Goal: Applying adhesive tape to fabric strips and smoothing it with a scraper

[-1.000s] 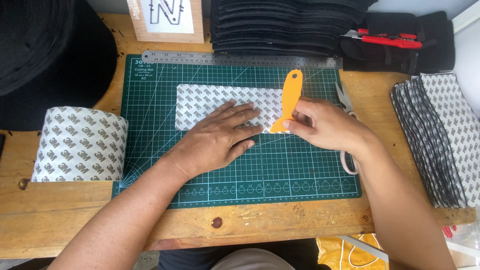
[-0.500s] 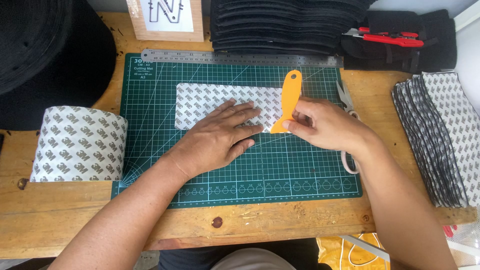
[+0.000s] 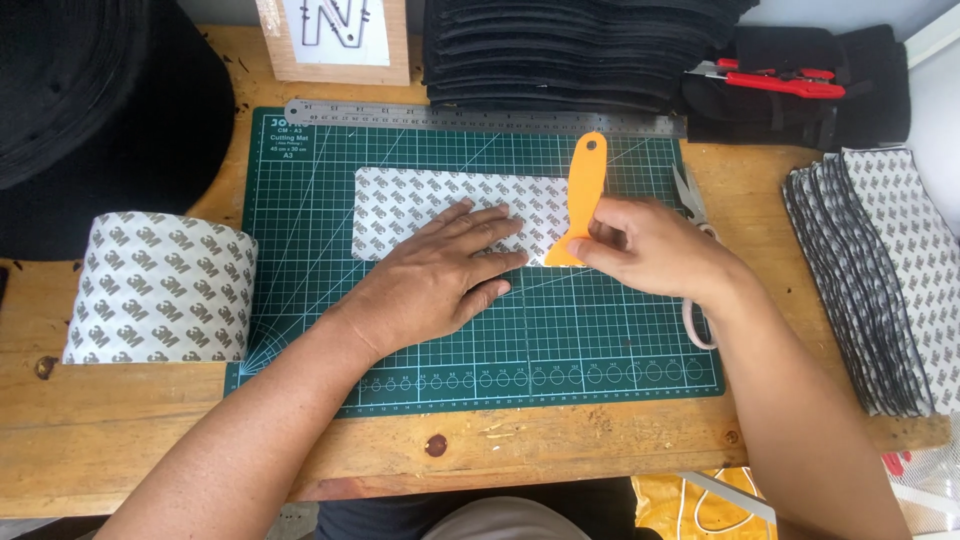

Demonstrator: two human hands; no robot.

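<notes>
The left hand (image 3: 440,275) lies flat, fingers spread, pressing a rectangular printed white sheet (image 3: 420,205) onto the gridded green cutting mat (image 3: 600,340). The right hand (image 3: 650,245) pinches an orange plastic scraper (image 3: 580,195), its wide blade touching the sheet's right edge. A roll (image 3: 160,290) of the same printed backing rests on the wooden worktop (image 3: 150,440), left of the mat.

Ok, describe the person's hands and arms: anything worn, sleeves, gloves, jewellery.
Both are bare. The left hand and right hand have no gloves, and no rings or watch show. The forearms are uncovered as far as the picture's edge, so no sleeves appear. The nails look short. No bandages or markings are visible on either hand.
</notes>
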